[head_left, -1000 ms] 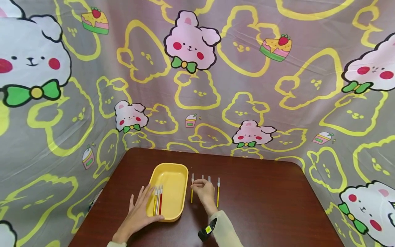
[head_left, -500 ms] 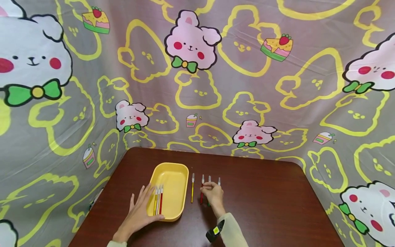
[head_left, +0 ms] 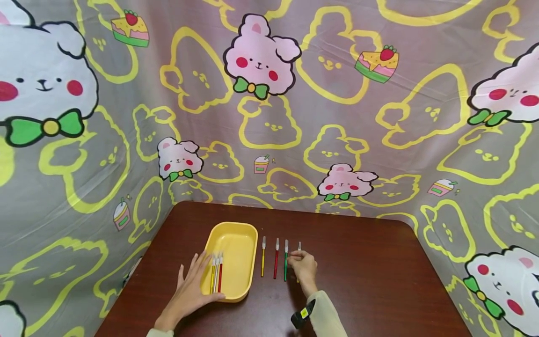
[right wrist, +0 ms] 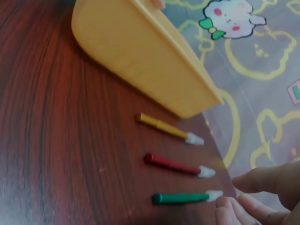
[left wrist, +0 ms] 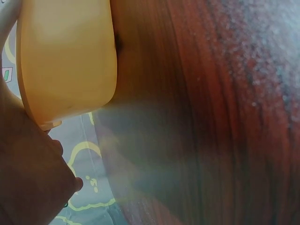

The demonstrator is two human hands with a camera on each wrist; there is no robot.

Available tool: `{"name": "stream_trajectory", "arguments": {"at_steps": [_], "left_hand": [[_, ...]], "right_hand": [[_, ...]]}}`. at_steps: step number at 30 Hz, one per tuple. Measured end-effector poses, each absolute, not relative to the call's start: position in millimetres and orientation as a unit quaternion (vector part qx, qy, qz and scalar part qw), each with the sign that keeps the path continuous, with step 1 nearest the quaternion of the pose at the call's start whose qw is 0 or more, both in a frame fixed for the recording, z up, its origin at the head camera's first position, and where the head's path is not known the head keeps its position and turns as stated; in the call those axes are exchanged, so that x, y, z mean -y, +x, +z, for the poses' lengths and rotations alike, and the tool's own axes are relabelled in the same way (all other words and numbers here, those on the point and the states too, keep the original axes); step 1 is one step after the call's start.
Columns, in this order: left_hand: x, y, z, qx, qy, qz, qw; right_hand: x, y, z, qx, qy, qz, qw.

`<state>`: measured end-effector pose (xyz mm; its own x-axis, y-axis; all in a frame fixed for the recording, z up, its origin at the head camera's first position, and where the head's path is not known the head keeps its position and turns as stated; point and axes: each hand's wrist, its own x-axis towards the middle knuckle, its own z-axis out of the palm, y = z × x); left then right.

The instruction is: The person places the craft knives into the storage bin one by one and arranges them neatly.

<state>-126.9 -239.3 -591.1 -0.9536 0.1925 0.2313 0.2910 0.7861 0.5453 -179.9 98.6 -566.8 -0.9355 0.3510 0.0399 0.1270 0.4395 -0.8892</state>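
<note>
A yellow tray (head_left: 254, 262) stands on the table, holding yellow, silver and red craft-knife-like sticks (head_left: 216, 274) with pale caps. My left hand (head_left: 191, 285) rests on its left side and near edge, fingers spread, thumb along the near rim. To the tray's right lie a yellow craft knife (head_left: 263, 260), a red craft knife (head_left: 276, 262) and a green craft knife (head_left: 286, 264), side by side. My right hand (head_left: 304, 269) hovers over another yellow craft knife (head_left: 299, 245), mostly hidden. The right wrist view shows its fingertips (right wrist: 243, 182) apart near the green knife's cap, with nothing seen between them.
The dark brown wooden table (head_left: 358, 281) extends to the right of my right hand. A grey curtain (head_left: 290, 107) printed with bunnies encloses its back and sides. A black wrist camera (head_left: 302, 314) sits at my right cuff.
My right hand has moved rightward along the row, from the first yellow knife past the red and green ones to the last. The knives stay in place. My left hand stays on the tray.
</note>
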Motion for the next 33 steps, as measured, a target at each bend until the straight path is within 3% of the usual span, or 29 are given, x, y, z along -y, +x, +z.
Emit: {"name": "stream_trajectory", "arguments": {"at_steps": [15,33], "left_hand": [[240,-126,-592,0.94,-0.128,-0.305,0.088],[240,-126,-594,0.939,-0.131,-0.305,0.093]], "right_hand": [[-120,-184,-585,0.857,-0.195,0.46,0.124],[-118,-183,-598,0.884,-0.189,0.404,0.142]]}}
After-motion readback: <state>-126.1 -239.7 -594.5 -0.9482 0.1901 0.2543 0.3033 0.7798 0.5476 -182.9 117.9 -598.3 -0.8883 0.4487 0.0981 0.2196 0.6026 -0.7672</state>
